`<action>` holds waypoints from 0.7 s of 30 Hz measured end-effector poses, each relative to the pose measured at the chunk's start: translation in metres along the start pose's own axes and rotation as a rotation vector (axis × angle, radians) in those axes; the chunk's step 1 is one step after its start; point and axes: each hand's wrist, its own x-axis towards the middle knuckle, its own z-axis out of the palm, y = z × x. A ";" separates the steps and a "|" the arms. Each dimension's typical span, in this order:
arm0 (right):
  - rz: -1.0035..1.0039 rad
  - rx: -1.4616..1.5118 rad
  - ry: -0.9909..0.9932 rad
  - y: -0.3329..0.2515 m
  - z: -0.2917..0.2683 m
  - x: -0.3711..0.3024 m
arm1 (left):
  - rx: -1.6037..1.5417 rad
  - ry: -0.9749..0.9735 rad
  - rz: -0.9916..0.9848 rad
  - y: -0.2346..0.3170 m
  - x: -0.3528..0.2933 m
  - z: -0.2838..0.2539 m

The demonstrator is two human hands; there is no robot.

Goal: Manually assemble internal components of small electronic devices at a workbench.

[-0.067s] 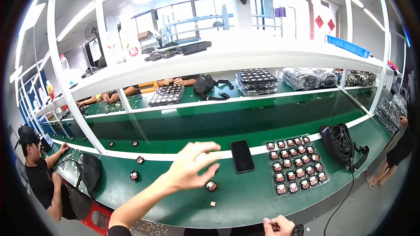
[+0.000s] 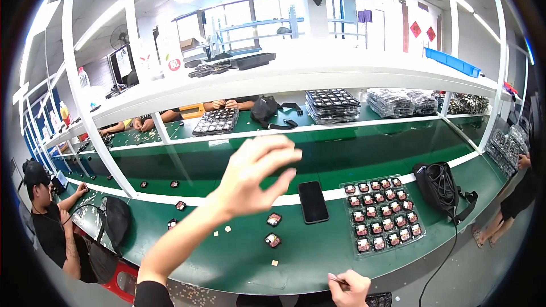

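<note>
My left hand (image 2: pixel 257 181) hovers over the far part of the green table (image 2: pixel 318 250), fingers spread and nothing in them. Nearer than that hand lie two small square black pieces with printed tops, one (image 2: pixel 273 219) just beyond the other (image 2: pixel 273 240). A tan square chip (image 2: pixel 274 262) lies closer to the front edge, and two pale chips (image 2: pixel 228 229) rest beside my left forearm. Low in the view, at the table's front edge, my right hand (image 2: pixel 351 290) is pinched around a thin dark object (image 2: pixel 339 279) whose kind I cannot make out.
A black phone (image 2: pixel 314 202) lies left of a clear tray (image 2: pixel 355 253) filled with black pieces. A black bag (image 2: pixel 438 185) with a cable sits further right. Behind the table runs a green belt (image 2: pixel 369 156) under a white shelf (image 2: pixel 341 77). A co-worker (image 2: pixel 48 216) sits at left.
My left hand has risen away toward the belt, baring a second black piece and two pale chips. My right hand has shifted a little left and up, still pinched.
</note>
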 end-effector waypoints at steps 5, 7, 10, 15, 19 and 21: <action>0.017 0.109 -0.160 0.006 0.051 0.023 | 0.335 0.004 -0.021 -0.101 0.162 0.004; 0.056 0.017 -0.231 0.010 0.059 0.016 | 0.478 -0.110 -0.112 -0.151 0.195 0.012; 0.064 0.028 -0.247 0.013 0.055 0.012 | 0.598 -0.297 -0.278 -0.196 0.222 0.028; 0.115 0.110 -0.163 0.011 0.050 0.018 | 0.628 -0.460 -0.388 -0.203 0.235 0.046; 0.104 0.101 -0.178 0.014 0.051 0.016 | 0.692 -0.285 -0.158 -0.207 0.241 0.046; 0.096 0.116 -0.200 0.015 0.051 0.016 | 0.821 -0.172 0.000 -0.211 0.249 0.037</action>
